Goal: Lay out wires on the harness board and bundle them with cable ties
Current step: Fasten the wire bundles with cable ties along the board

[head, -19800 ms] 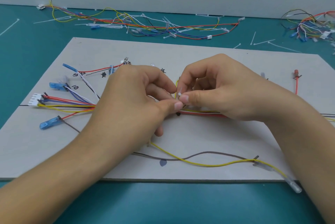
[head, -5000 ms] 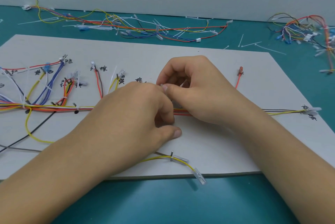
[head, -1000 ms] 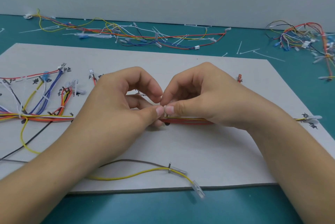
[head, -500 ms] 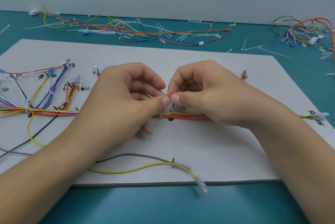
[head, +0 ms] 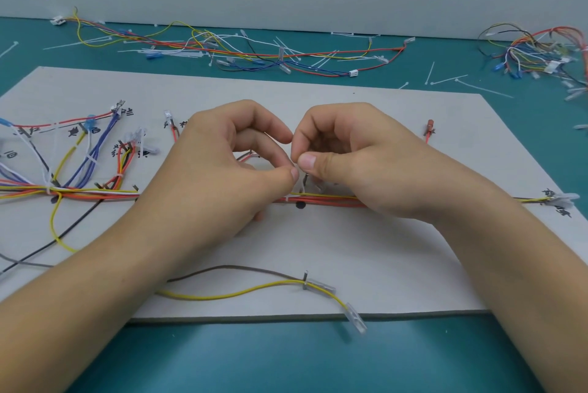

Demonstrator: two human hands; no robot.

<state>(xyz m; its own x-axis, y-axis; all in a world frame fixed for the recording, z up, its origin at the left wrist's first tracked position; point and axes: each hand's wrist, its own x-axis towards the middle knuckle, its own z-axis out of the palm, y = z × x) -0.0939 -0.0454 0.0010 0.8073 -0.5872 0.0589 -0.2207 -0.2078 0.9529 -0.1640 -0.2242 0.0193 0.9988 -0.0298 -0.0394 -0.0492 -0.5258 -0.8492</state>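
A white cable tie [head: 288, 199] is pinched by the fingers of left hand [head: 216, 182] and right hand [head: 366, 170] over the harness board's [head: 350, 249] wire bundle [head: 324, 200].

Left hand [head: 222, 166] and right hand [head: 359, 163] close together, fingers [head: 270, 128] curled in pinches, thumb tips almost touching

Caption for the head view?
Left hand and right hand pinch a white cable tie over the red-and-yellow wire bundle on grey harness board.
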